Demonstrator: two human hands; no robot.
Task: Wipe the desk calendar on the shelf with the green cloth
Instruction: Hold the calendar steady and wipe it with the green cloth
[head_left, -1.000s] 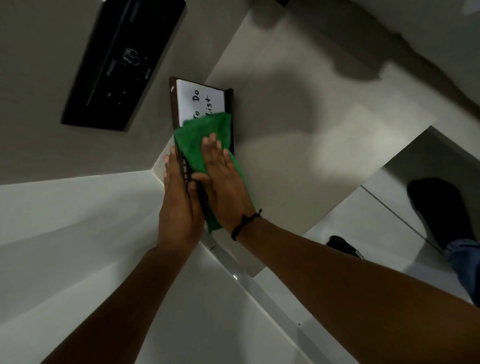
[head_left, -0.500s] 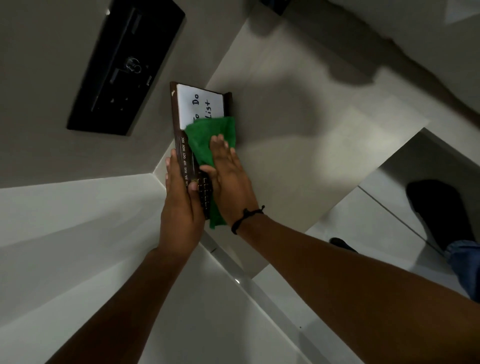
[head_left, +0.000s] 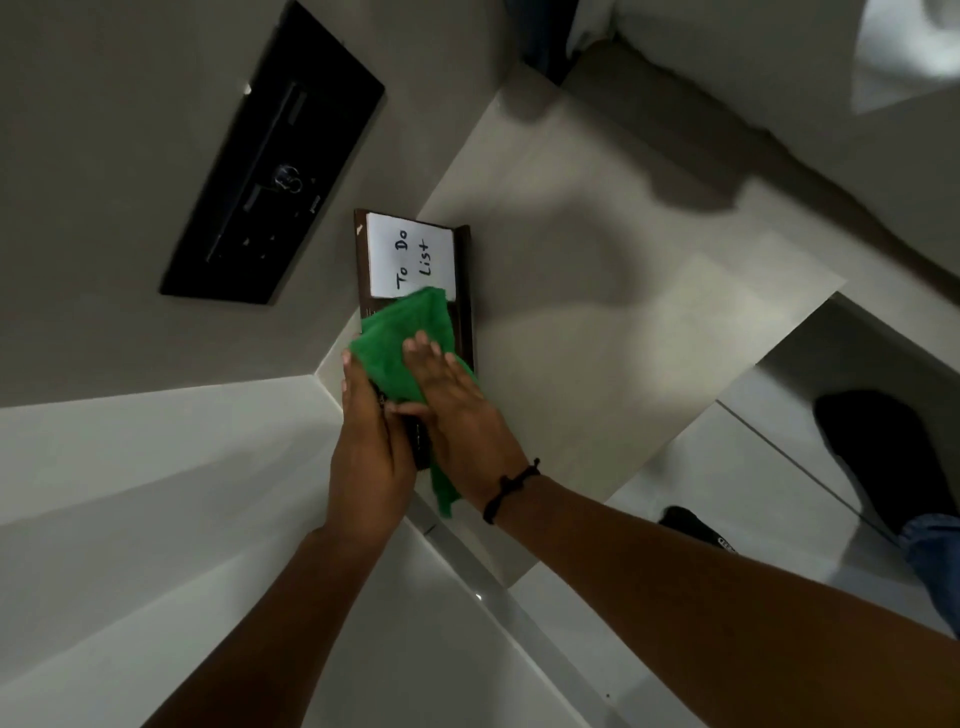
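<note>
A dark brown desk calendar (head_left: 464, 291) with a white "To Do List" pad on its face stands on a beige shelf (head_left: 597, 364) against the wall. My left hand (head_left: 366, 441) grips its near left edge. My right hand (head_left: 457, 410) lies flat on the green cloth (head_left: 405, 338) and presses it against the lower part of the calendar's face. The cloth covers the strip below the pad and hangs down past my right wrist. My hands and the cloth hide the calendar's near end.
A black panel (head_left: 270, 171) with controls is set in the wall to the upper left. The shelf ends in a sharp front edge (head_left: 519, 582), with white floor below. A dark shoe (head_left: 878, 457) and a jeans cuff show at right.
My right hand has slid the green cloth back toward me and to the left, so more of the white pad shows. My left hand keeps its hold on the calendar.
</note>
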